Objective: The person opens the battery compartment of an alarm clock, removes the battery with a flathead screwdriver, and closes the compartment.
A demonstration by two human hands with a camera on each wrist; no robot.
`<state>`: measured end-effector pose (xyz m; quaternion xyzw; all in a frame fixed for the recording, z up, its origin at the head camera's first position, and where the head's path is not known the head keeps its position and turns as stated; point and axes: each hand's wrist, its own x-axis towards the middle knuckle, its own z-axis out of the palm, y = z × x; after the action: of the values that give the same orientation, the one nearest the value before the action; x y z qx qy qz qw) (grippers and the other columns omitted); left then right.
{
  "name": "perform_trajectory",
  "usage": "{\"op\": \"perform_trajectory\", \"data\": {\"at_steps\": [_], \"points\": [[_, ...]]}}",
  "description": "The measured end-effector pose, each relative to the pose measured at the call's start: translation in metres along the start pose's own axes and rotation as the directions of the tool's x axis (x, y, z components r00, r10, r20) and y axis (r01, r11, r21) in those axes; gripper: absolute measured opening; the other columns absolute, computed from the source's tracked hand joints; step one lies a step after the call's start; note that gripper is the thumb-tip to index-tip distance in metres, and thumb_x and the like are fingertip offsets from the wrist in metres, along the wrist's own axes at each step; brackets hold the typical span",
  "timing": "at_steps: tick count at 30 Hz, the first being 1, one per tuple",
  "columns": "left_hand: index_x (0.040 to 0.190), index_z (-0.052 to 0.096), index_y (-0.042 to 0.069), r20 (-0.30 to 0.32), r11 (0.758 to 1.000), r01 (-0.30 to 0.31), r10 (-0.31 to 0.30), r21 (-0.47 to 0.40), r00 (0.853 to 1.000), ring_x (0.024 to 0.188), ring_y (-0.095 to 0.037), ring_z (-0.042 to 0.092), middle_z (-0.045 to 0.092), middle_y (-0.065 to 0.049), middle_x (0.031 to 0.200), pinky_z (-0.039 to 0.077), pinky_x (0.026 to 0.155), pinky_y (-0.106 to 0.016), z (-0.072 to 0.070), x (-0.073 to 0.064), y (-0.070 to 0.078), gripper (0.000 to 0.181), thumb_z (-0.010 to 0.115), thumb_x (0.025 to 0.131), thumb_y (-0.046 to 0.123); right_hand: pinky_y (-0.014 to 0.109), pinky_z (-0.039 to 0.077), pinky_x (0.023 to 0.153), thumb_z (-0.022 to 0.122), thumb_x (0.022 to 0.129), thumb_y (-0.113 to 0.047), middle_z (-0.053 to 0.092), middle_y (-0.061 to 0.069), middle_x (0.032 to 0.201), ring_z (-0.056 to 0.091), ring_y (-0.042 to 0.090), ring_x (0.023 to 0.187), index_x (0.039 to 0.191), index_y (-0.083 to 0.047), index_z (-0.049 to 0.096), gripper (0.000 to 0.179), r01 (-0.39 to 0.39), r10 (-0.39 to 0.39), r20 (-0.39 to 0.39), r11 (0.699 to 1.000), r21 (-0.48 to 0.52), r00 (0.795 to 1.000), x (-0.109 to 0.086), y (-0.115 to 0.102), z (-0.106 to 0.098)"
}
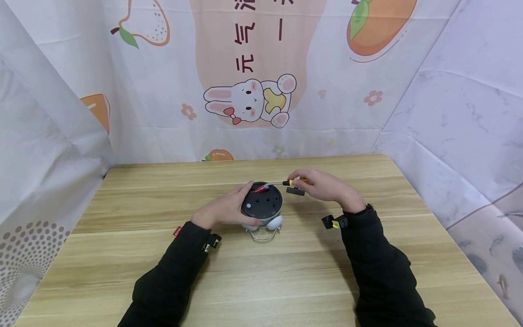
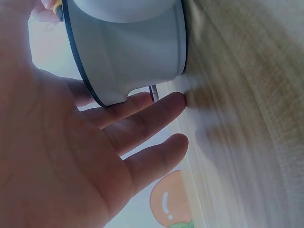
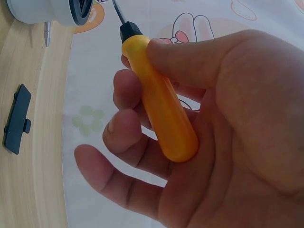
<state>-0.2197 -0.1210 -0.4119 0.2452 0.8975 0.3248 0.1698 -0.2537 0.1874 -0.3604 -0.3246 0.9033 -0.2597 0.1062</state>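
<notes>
A twin-bell alarm clock (image 1: 264, 206) lies with its black back facing up, white bells (image 1: 275, 222) and wire handle toward me. My left hand (image 1: 226, 206) holds it from the left, thumb by the bells and fingers along the far side; in the left wrist view the fingers (image 2: 147, 118) reach beside the white casing (image 2: 128, 52). A red battery (image 1: 260, 188) shows in the back's slot. My right hand (image 1: 324, 185) grips a screwdriver by its yellow handle (image 3: 164, 104), its metal shaft (image 1: 275, 183) pointing left, tip right at the battery.
A small black battery cover (image 3: 18, 121) lies on the wooden table (image 1: 261, 281) just right of the clock. A red tag (image 1: 177, 231) is beside the left sleeve. Printed white cloth (image 1: 155, 100) hangs behind the table and along both sides.
</notes>
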Motion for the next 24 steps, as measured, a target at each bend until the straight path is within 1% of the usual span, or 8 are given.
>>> {"op": "perform_trajectory", "data": {"at_steps": [10, 14, 20, 24], "points": [[0.164, 0.014, 0.017, 0.000, 1.000, 0.001, -0.001, 0.002, 1.000, 0.128, -0.028, 0.047, 0.034, -0.014, 0.155, 0.042, 0.106, -0.047, 0.0002, 0.0010, -0.0006, 0.121, 0.084, 0.073, 0.054, 0.047, 0.051, 0.088, 0.051, 0.108, -0.019, 0.070, 0.011, 0.117, 0.065, 0.026, 0.105, 0.131, -0.006, 0.064, 0.029, -0.007, 0.007, 0.007, 1.000, 0.009, 1.000, 0.0002, 0.0002, -0.0006], [0.164, 0.013, 0.018, 0.002, 1.000, 0.009, -0.009, 0.004, 1.000, 0.128, -0.028, 0.046, 0.033, -0.014, 0.156, 0.041, 0.106, -0.047, -0.0011, 0.0001, 0.0009, 0.121, 0.084, 0.073, 0.055, 0.046, 0.051, 0.087, 0.052, 0.108, -0.019, 0.070, 0.010, 0.116, 0.065, 0.025, 0.103, 0.130, -0.006, 0.064, 0.029, -0.006, 0.006, 0.007, 1.000, 0.012, 1.000, 0.0009, 0.0010, -0.0009], [0.165, 0.013, 0.018, 0.001, 1.000, 0.007, -0.007, 0.016, 1.000, 0.128, -0.028, 0.047, 0.034, -0.014, 0.155, 0.042, 0.106, -0.047, -0.0020, -0.0008, 0.0021, 0.122, 0.083, 0.073, 0.057, 0.047, 0.051, 0.089, 0.052, 0.108, -0.019, 0.069, 0.010, 0.118, 0.065, 0.026, 0.106, 0.130, -0.006, 0.064, 0.028, -0.010, 0.009, 0.009, 1.000, 0.019, 1.000, 0.0005, 0.0011, -0.0015], [0.165, 0.012, 0.020, 0.003, 1.000, 0.008, -0.008, 0.024, 1.000, 0.129, -0.028, 0.047, 0.034, -0.014, 0.156, 0.041, 0.106, -0.047, -0.0015, -0.0012, 0.0023, 0.122, 0.083, 0.073, 0.057, 0.047, 0.051, 0.088, 0.052, 0.108, -0.018, 0.069, 0.012, 0.118, 0.064, 0.026, 0.105, 0.129, -0.006, 0.065, 0.028, -0.013, 0.012, 0.018, 0.999, 0.031, 1.000, -0.0004, 0.0008, -0.0017]]}}
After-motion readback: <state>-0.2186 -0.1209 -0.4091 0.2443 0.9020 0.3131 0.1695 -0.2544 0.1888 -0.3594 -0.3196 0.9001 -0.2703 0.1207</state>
